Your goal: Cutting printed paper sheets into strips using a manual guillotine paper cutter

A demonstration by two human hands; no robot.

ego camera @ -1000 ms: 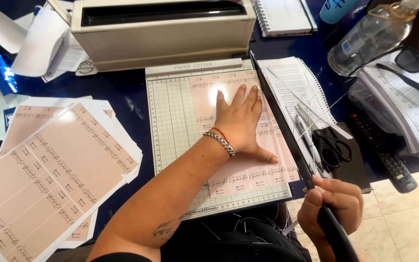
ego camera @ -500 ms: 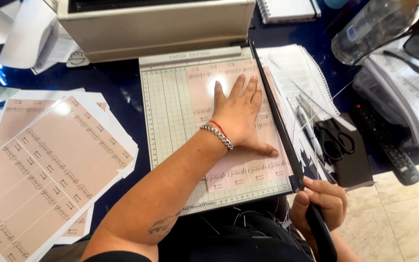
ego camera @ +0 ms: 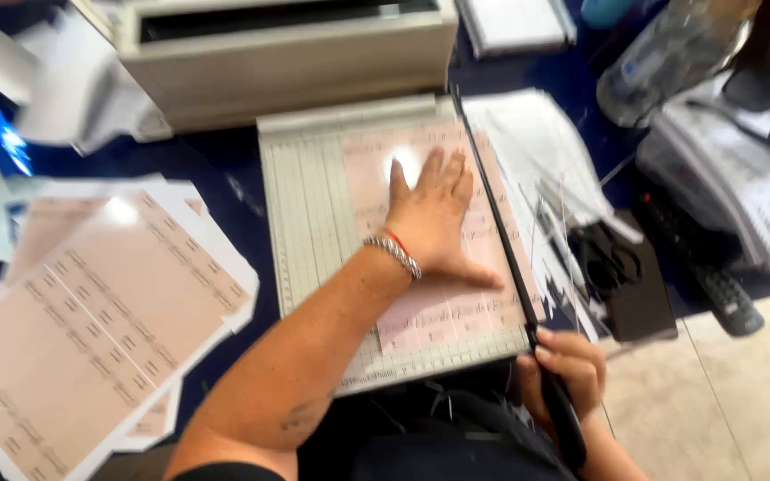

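the fingers (ego camera: 443, 183) of the left hand (ego camera: 434, 223) are released and spread flat, palm down, pressing a pink printed sheet (ego camera: 430, 312) onto the bed of a paper cutter (ego camera: 314, 205). the thumb points toward the blade arm (ego camera: 492, 214), its tip just beside it. a silver chain bracelet (ego camera: 394, 256) and a thin red band sit at the wrist, and the bare forearm runs back toward the lower left.

the right hand (ego camera: 563, 374) is clenched around the black handle (ego camera: 563, 419) at the near end of the blade arm, fingers wrapped over it. the arm lies low along the right edge of the cutter's gridded bed, and the pink sheet reaches under it, a narrow strip showing on the far side.

right of the blade lie white papers (ego camera: 536, 142), with black scissors (ego camera: 612, 263) on a dark flat pad and a black remote (ego camera: 715, 285) beside them. further right sits a stack of printed papers (ego camera: 733, 196), and above it a clear plastic bottle (ego camera: 670, 53), blurred. behind the cutter stands a beige machine (ego camera: 287, 53) with a long dark slot. to the left on the dark blue bench (ego camera: 225, 160), a fanned pile of pink sheets with white margins (ego camera: 91, 330) lies well apart from the cutter.
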